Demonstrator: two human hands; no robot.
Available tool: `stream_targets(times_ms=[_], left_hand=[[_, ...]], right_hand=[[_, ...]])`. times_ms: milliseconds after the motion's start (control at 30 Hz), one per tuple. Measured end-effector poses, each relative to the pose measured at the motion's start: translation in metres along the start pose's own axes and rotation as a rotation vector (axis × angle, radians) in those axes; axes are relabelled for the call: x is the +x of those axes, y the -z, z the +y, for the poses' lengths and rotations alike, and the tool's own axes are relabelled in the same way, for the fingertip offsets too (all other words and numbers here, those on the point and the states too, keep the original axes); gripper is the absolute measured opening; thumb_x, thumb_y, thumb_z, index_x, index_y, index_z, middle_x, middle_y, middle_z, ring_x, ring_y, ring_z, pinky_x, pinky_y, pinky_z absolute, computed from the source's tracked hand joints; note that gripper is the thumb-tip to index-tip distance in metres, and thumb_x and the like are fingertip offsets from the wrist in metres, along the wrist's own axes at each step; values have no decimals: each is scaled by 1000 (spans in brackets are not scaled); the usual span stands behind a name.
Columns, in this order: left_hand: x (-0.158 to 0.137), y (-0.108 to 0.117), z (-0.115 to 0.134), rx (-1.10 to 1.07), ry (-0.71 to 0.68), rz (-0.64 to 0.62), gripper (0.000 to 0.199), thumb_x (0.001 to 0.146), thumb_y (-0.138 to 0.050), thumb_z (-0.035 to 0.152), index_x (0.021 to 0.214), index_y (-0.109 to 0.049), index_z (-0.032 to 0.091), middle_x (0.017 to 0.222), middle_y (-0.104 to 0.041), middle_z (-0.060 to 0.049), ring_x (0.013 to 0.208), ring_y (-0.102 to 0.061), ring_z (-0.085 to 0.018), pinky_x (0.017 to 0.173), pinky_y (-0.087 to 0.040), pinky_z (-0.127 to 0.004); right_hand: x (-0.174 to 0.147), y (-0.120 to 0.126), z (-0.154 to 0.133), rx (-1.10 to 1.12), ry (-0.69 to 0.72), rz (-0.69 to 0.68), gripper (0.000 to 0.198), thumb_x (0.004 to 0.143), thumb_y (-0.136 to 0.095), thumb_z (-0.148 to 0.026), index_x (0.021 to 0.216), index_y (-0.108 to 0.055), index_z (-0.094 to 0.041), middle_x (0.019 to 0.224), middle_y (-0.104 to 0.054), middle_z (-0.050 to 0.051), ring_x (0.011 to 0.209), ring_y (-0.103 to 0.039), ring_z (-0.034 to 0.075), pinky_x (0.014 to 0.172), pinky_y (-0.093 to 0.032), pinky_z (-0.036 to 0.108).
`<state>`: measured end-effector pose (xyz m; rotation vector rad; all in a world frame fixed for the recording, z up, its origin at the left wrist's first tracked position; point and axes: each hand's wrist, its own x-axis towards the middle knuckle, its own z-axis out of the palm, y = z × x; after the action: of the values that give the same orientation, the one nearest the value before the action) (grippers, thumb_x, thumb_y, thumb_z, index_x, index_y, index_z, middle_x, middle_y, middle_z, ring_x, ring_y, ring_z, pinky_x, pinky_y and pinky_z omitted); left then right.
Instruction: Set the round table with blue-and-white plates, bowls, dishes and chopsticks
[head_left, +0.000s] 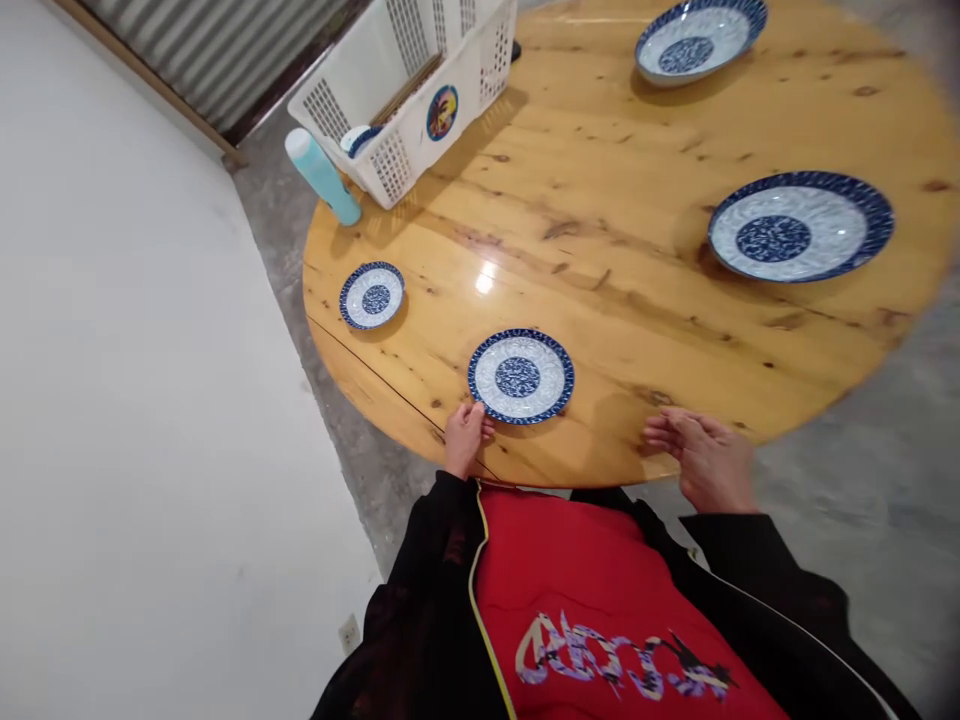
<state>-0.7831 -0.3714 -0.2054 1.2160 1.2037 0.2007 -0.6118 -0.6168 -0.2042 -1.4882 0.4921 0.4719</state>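
Blue-rimmed plate lies flat on the near part of the round wooden tabletop, just in from its near edge. The left hand has its thumb on the plate's near-left rim, the other fingers bent beside it; whether they reach underneath to pinch it, I cannot tell. The right hand, empty, hangs over the near edge to the right, fingers loosely extended and close together, well apart from the plate. To the plate's left is a smaller saucer. A tug toward the body could slide the plate over the edge, since the surface looks glossy; lifting by one rim alone could tip it.
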Motion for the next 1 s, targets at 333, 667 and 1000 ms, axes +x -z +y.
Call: stream_targets(times_ms=[333,667,1000], left_hand=[[-46,-36,-22,-228,-5,484,29,86,-66,43,90,-64,15,71,-73,-4,57,-67,-12,56,-52,-22],[-80,-82,-17,-335,-23,693,20,84,-59,35,91,-65,17,73,-71,-1,60,-67,-11,62,-53,-23],[-83,-106,-19,-358,-44,710,15,81,-62,31,87,-65,18,70,-72,-1,57,-67,-12,59,-52,-22]], right_hand=[[132,33,-99,47,-27,20,20,90,-72,-13,73,-63,-19,63,-67,0,50,-61,8,45,-51,13],[212,36,-147,45,-38,-26,24,100,-62,-14,77,-57,-18,62,-65,0,48,-60,8,47,-52,13],[220,18,-168,-1,-57,-42,23,90,-69,-11,75,-53,-20,58,-60,-1,48,-60,13,43,-53,20]])
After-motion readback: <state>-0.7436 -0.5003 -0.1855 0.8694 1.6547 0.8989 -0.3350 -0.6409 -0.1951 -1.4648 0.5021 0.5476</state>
